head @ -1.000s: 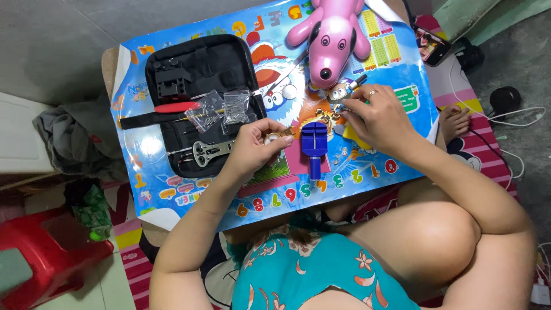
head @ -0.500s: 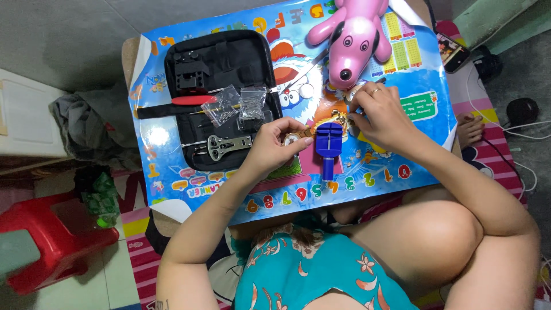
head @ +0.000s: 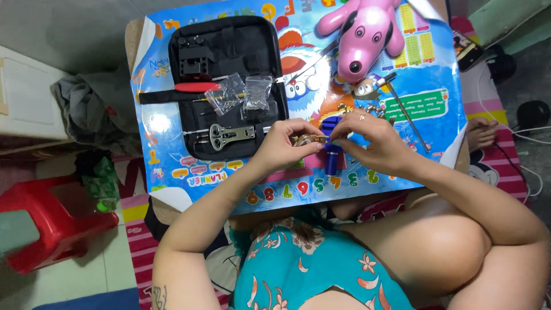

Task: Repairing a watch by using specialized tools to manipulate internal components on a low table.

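Both hands meet over the blue tool (head: 331, 150) on the mat (head: 172, 126). The left hand (head: 279, 146) and right hand (head: 367, 140) pinch a small gold strap (head: 309, 139) (likely a watch band, too small to be sure) between fingertips, just above the tool. The work looks midway: the case (head: 229, 46) lies open, its tools mostly in place.

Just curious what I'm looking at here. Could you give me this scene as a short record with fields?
Left hand: pinches one end of a small gold-coloured metal piece
Right hand: fingers on the piece's other end
Below the hands: blue plastic tool
Surface: colourful printed mat
Left of hands: open black zip tool case
Behind: glossy pink toy dog
Floor, far left: red plastic stool
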